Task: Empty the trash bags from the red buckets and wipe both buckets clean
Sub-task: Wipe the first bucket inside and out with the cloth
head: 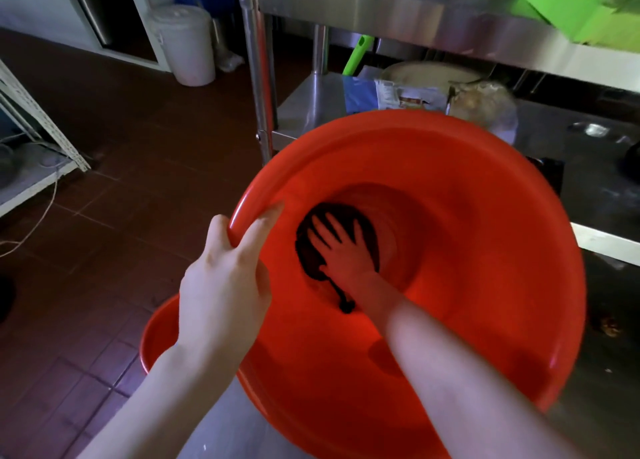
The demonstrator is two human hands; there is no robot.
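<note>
Evidently the bucket is being gripped steady at its rim by the left hand; the cloth is being pressed by the flat right hand.

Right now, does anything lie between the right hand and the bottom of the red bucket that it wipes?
Only the dark cloth, which the right hand presses flat on the bottom of the red bucket. Nothing else shows inside it. The left hand grips the rim.
</note>
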